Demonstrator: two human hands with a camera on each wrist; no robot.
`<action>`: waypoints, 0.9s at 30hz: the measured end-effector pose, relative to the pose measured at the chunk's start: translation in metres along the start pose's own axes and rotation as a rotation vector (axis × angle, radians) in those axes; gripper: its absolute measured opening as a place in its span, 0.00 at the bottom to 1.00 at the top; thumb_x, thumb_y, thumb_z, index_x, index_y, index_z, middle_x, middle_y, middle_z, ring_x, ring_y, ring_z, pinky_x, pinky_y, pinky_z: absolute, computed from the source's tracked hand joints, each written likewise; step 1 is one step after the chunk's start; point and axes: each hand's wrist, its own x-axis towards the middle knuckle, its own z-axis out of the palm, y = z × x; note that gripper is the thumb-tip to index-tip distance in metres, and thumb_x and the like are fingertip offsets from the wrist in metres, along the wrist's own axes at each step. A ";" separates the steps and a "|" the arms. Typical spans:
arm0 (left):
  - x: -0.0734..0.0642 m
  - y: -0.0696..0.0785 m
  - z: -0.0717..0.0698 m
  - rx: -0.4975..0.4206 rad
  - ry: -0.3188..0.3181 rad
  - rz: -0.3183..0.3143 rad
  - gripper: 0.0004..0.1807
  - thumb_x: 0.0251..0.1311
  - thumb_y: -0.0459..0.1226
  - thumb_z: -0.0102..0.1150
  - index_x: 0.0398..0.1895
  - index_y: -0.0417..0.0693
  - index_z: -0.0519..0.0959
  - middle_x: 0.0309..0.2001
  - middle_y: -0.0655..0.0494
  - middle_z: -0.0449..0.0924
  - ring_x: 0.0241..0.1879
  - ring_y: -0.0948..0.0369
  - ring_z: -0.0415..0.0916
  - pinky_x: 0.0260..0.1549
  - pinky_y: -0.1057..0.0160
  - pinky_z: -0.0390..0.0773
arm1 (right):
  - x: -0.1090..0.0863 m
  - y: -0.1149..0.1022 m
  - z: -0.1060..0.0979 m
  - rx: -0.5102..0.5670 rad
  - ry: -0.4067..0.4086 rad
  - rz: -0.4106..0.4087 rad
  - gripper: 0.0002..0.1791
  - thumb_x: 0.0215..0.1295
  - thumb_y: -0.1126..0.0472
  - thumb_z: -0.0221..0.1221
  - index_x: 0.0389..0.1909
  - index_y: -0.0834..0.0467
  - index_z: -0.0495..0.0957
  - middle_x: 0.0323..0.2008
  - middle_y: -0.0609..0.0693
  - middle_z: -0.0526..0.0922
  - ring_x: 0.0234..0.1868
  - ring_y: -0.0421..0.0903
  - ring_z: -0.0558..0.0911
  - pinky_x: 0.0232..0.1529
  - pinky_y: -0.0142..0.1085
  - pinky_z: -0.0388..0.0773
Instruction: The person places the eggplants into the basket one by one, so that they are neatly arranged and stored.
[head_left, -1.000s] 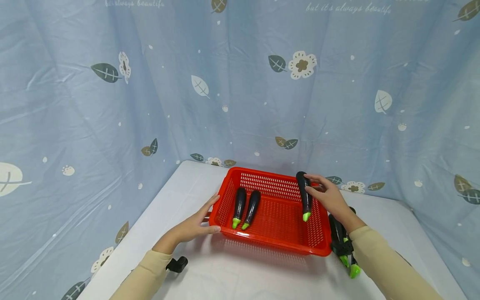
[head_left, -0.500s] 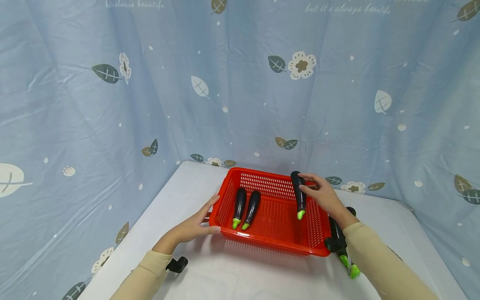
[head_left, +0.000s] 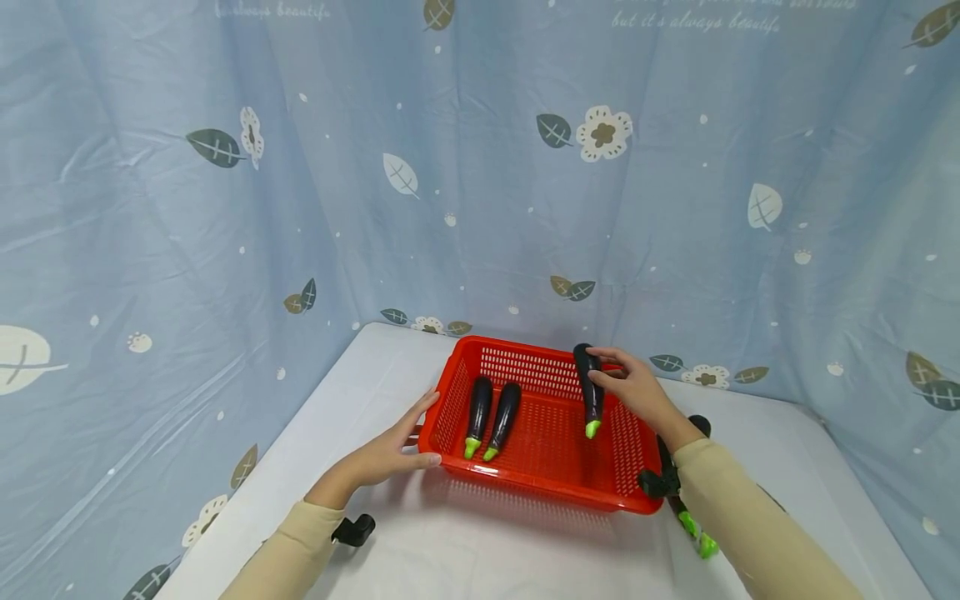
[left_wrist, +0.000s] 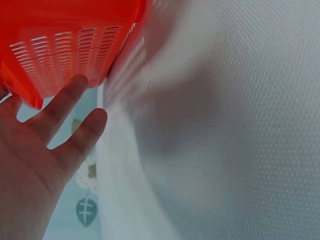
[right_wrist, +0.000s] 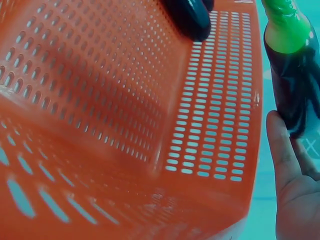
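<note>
My right hand [head_left: 636,390] pinches a dark purple eggplant [head_left: 588,385] near its rounded end, with the bright green stem end pointing down. It hangs over the right part of a red slotted plastic basket [head_left: 525,482]. In the right wrist view the held eggplant [right_wrist: 292,85] shows beyond the basket rim [right_wrist: 257,100], thumb and fingers at its end. Two more eggplants, one on the left [head_left: 480,408] and one beside it [head_left: 506,410], lie side by side inside the basket. At the basket's left end, my left hand [head_left: 382,452] touches the rim with spread, fairly straight fingers.
More eggplants [head_left: 705,546] lie on the white table [head_left: 450,550] right of the basket, partly hidden under my right forearm. A blue curtain [head_left: 480,208] with leaf and flower prints hangs behind and beside the table. Black wrist cameras [head_left: 355,530] sit at both wrists.
My right hand has moved left with the eggplant, further in over the basket. My left hand, the basket and the two eggplants inside have stayed in place.
</note>
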 end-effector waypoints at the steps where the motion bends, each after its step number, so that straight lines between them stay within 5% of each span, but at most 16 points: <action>1: 0.000 0.000 0.000 -0.001 0.000 0.004 0.57 0.60 0.54 0.68 0.83 0.66 0.40 0.83 0.57 0.35 0.69 0.46 0.66 0.62 0.44 0.74 | 0.001 0.000 0.001 -0.002 -0.003 0.002 0.31 0.74 0.50 0.60 0.74 0.53 0.68 0.70 0.64 0.67 0.65 0.65 0.73 0.59 0.59 0.75; 27: 0.000 0.001 0.000 -0.012 0.004 0.039 0.56 0.61 0.51 0.68 0.84 0.63 0.41 0.83 0.53 0.36 0.68 0.44 0.67 0.61 0.43 0.75 | 0.019 0.004 0.020 -0.093 -0.043 0.084 0.26 0.73 0.52 0.61 0.69 0.52 0.73 0.66 0.63 0.72 0.61 0.61 0.78 0.56 0.51 0.80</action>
